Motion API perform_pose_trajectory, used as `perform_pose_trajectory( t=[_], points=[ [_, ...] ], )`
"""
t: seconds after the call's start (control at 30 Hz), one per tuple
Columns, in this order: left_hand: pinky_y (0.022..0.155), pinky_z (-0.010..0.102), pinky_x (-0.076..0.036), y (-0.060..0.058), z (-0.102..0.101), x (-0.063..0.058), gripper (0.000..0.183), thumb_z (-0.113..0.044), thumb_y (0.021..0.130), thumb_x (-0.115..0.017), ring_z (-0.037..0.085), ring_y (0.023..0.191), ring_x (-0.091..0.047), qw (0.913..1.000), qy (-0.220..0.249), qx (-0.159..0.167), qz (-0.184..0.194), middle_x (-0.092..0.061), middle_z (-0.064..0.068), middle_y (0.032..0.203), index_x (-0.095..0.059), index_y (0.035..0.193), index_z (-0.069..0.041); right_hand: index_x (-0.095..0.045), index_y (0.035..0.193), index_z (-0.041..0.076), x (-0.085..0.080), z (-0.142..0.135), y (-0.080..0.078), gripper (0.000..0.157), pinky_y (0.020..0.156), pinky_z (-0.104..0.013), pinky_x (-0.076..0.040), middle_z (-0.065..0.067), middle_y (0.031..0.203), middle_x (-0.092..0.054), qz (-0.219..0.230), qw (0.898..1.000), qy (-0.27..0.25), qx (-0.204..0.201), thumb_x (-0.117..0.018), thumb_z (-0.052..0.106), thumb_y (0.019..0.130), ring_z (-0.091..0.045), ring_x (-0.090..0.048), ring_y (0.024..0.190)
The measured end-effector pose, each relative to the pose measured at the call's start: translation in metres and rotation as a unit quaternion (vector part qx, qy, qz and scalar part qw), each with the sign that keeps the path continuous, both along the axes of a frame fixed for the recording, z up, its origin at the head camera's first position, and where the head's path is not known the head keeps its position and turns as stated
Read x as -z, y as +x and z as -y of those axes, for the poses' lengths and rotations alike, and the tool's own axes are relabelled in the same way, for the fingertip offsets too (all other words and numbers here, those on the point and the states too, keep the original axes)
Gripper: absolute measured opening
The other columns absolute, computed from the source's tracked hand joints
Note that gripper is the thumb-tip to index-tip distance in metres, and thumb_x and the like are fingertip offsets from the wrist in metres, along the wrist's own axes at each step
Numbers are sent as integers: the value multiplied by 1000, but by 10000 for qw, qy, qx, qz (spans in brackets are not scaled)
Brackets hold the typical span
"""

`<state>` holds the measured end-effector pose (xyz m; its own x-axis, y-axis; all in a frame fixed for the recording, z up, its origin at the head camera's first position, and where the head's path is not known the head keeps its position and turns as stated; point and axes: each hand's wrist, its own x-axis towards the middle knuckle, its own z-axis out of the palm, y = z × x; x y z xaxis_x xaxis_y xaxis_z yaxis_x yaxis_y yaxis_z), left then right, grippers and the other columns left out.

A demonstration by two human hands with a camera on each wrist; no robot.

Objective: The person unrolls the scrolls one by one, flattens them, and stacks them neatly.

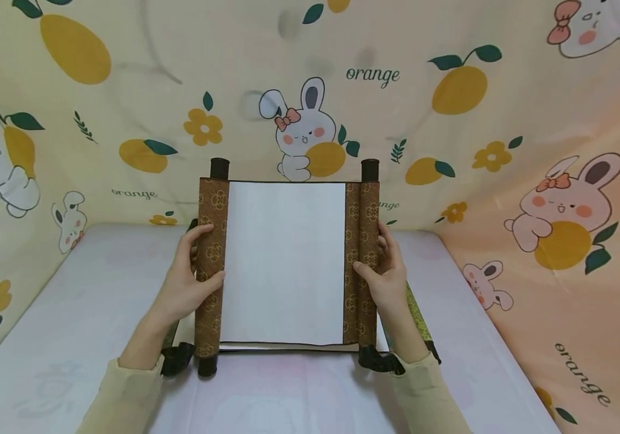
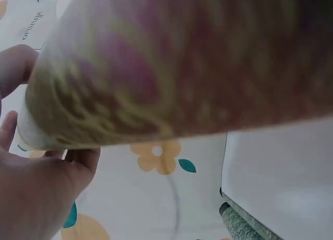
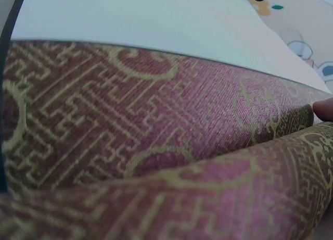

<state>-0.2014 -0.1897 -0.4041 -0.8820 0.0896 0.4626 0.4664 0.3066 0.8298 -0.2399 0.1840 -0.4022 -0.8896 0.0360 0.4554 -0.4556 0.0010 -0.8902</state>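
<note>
A hanging scroll with brown, gold-patterned fabric [image 1: 214, 241] and dark end knobs is held up in the head view, its white blank panel [image 1: 287, 262] facing me. My left hand [image 1: 187, 271] grips the left roll, thumb in front, other fingers partly behind. At the right roll [image 1: 369, 211], my right hand [image 1: 391, 277] holds on the same way. The left wrist view shows the left hand [image 2: 47, 188] around the blurred roll [image 2: 156, 78]. Brocade [image 3: 130, 110] fills most of the right wrist view, with one fingertip [image 3: 323, 109] at the edge.
A green-patterned roll [image 1: 418, 310] with a black end shows behind the held scroll, mostly hidden. Below is a pale table surface [image 1: 288, 398]. Cloth [image 1: 266, 48] printed with rabbits and oranges hangs behind and at the sides. Black objects [image 1: 178, 360] sit at both wrists.
</note>
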Motion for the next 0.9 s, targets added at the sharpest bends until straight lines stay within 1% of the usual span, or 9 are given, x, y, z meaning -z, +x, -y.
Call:
perform_pose_trajectory(
  t=[0.1, 0.2, 0.23, 0.3, 0.4, 0.53, 0.67, 0.77, 0.9],
  points=[
    [107, 50, -37, -1, 2, -1, 82, 15, 87, -69, 37, 143, -31, 9999, -29, 8, -120, -25, 18, 161, -38, 157, -13, -38, 162, 20, 0, -3, 0, 92, 91, -26, -50, -3, 139, -46, -17, 10000, -25, 78, -65, -23, 85, -23, -48, 125],
    [110, 64, -27, 0, 3, -3, 75, 16, 87, -67, 38, 152, -18, 10000, 9, 51, -7, -20, 19, 163, -46, 153, -11, -39, 162, 23, -2, -5, 1, 93, 94, -27, -47, -2, 140, -46, 49, 9998, 19, 186, -67, -21, 85, -22, -47, 127],
    [111, 66, -26, 0, 4, -4, 72, 16, 87, -66, 39, 153, -16, 10000, 20, 60, 49, -18, 19, 164, -47, 152, -10, -40, 161, 23, -2, -6, 1, 93, 96, -28, -46, -2, 141, -46, 58, 9998, 25, 208, -67, -21, 84, -21, -45, 128],
    [112, 67, -23, 1, 5, -5, 69, 16, 87, -64, 39, 154, -12, 9999, -20, 40, 142, -17, 20, 165, -51, 150, -9, -41, 161, 22, -4, -6, 1, 92, 101, -29, -41, -1, 143, -45, 69, 9998, 15, 208, -67, -21, 84, -19, -41, 131],
    [112, 71, -18, 1, 6, -4, 66, 16, 86, -60, 37, 157, -4, 9998, -75, -3, 199, -17, 21, 166, -54, 148, -9, -41, 161, 21, -4, -7, 1, 92, 100, -28, -41, -2, 144, -44, 39, 9999, -46, 151, -66, -23, 84, -19, -39, 131],
    [111, 70, -18, 1, 7, -4, 64, 17, 85, -58, 39, 156, -5, 9998, -53, -18, 180, -17, 22, 165, -57, 145, -7, -40, 161, 21, -5, -7, 1, 92, 91, -25, -49, -4, 142, -44, 42, 9999, -111, 70, -65, -24, 84, -21, -43, 128],
    [110, 69, -20, 1, 6, -4, 62, 17, 84, -58, 41, 154, -10, 9999, -47, -101, 116, -22, 24, 161, -59, 142, -5, -39, 162, 20, -5, -7, 1, 92, 94, -25, -47, -3, 145, -42, 66, 9999, -119, 14, -65, -24, 85, -20, -40, 131],
    [108, 67, -24, 1, 3, -4, 60, 15, 85, -64, 40, 150, -16, 9996, -115, -216, 100, -26, 24, 155, -59, 141, -7, -38, 162, 19, -4, -8, 1, 91, 96, -27, -45, -3, 145, -41, 51, 9999, -120, -38, -64, -24, 86, -20, -38, 132],
    [109, 67, -24, 0, 1, -3, 64, 9, 84, -79, 40, 148, -18, 9989, -262, -363, 141, -28, 23, 152, -57, 142, -8, -37, 163, 19, -4, -7, 1, 92, 102, -27, -42, -2, 146, -40, -3, 9999, -94, -97, -64, -24, 86, -18, -36, 134]
  ],
)
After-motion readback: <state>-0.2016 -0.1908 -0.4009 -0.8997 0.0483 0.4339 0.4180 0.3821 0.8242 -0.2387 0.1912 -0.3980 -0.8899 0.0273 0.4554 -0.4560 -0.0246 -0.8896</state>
